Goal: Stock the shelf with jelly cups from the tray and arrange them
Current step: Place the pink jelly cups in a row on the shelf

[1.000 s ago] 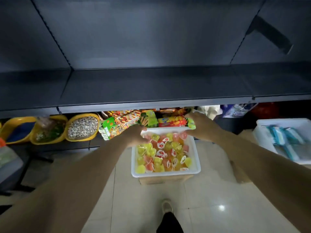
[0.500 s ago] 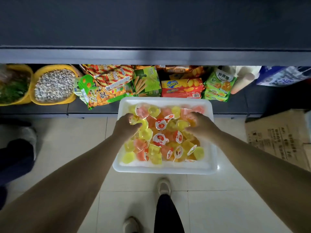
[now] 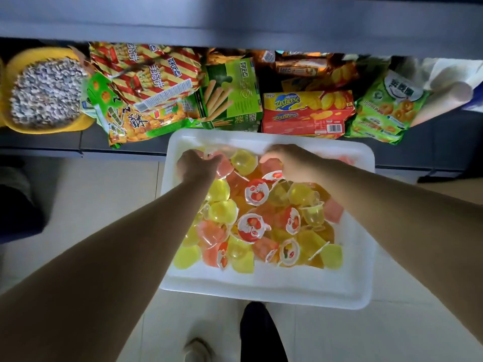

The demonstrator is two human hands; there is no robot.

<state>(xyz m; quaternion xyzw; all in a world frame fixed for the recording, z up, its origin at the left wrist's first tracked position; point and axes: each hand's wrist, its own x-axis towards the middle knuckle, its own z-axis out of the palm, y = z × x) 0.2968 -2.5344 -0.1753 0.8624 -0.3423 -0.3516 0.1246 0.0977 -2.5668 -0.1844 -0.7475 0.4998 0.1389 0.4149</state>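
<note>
Yellow, orange and pink jelly cups (image 3: 261, 220) heap in the white tray (image 3: 266, 288) on the tiled floor, its far rim close under the dark shelf edge (image 3: 235, 30). Bare tray bottom shows along the near and right walls. Both hands have moved toward the far rim since half a second ago: the left hand (image 3: 196, 165) curls around cups, the right hand (image 3: 290, 163) likewise. Snack packets (image 3: 235, 95) crowd the lower shelf just beyond.
</note>
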